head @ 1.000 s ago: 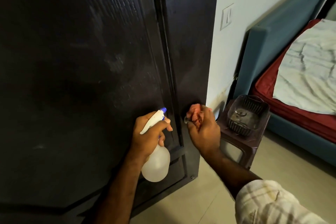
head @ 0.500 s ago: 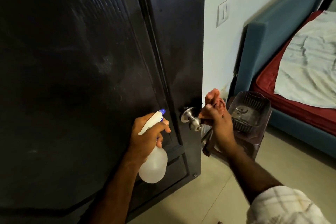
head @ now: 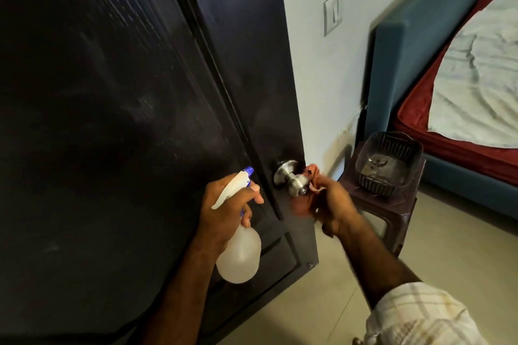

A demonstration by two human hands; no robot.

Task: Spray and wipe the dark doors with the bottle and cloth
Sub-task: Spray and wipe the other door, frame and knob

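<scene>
A dark wooden door [head: 112, 120] fills the left of the view, with faint smears on its panel. A steel knob [head: 291, 179] sticks out near its free edge. My left hand [head: 227, 204] grips a white spray bottle [head: 239, 258] by the neck, its blue-tipped nozzle aimed at the door. My right hand [head: 333, 204] holds a bunched reddish cloth [head: 312, 176] just right of the knob, at the door's edge. Part of the cloth is hidden in my fist.
A brown plastic stool [head: 392, 210] stands close on the right with a dark plastic basket [head: 388, 162] on it. Beyond are a blue bed frame [head: 398, 70], a red mattress with a white sheet [head: 482, 78], a wall switch [head: 333, 11], and beige floor tiles [head: 448, 246].
The door has swung, baring the knob that my right hand covered. That hand and the cloth moved off the knob to the door's edge. The left hand and bottle stayed put.
</scene>
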